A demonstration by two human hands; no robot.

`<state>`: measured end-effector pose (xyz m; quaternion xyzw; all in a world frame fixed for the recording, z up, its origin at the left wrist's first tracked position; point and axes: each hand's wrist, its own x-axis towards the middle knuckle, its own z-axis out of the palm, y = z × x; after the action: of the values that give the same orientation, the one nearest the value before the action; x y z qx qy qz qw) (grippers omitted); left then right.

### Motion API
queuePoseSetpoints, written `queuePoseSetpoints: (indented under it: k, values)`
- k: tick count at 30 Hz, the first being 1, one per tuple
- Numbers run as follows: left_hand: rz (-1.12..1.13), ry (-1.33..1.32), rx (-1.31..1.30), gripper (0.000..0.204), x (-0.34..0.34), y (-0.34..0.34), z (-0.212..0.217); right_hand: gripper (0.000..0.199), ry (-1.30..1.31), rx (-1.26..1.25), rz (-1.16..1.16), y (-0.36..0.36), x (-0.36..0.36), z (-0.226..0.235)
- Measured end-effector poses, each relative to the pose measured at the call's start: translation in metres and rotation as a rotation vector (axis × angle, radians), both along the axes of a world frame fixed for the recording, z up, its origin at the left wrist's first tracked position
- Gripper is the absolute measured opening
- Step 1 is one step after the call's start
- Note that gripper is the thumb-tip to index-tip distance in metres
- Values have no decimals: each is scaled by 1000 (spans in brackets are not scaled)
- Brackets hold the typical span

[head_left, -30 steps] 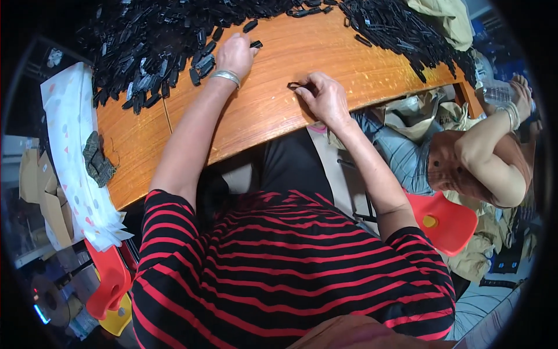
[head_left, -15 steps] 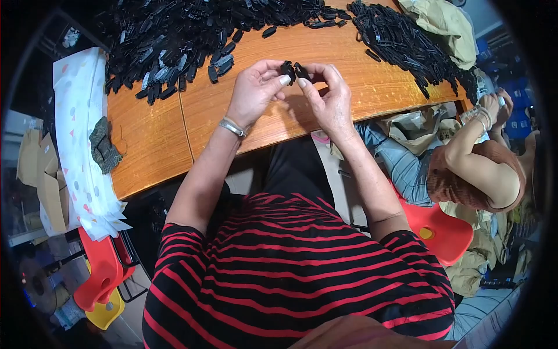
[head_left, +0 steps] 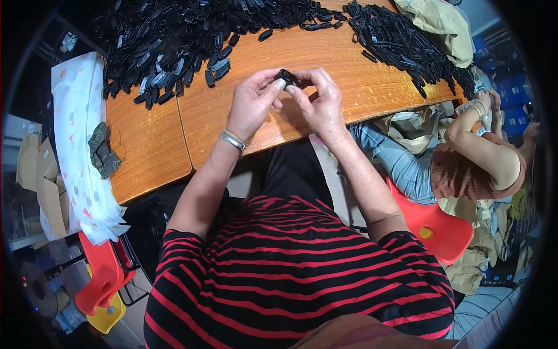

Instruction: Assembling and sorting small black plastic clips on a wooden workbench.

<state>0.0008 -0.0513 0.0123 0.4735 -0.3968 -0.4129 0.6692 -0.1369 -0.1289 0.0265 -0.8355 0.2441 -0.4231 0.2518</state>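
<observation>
small black part [head_left: 286, 77] pinched between both hands, axis unclear

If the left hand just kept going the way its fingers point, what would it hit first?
The left hand points up and right, at the small black part it pinches together with the right hand. So it would meet that part first, then the right hand's fingertips just behind; depth is hard to judge.
</observation>
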Motion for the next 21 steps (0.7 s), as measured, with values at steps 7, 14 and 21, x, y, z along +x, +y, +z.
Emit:
queuePoseSetpoints:
  k: [7, 14, 21]
  values:
    - [68, 108, -109, 20, -19, -5, -18, 39, -13, 21, -107, 21, 7, -8]
    - [12, 131, -18, 26, -13, -7, -14, 39, -25, 195, 69, 17, 15, -28]
    - [14, 143, 19, 27, -4, -31, -25, 34, -14, 422, 175, -10, 24, -48]
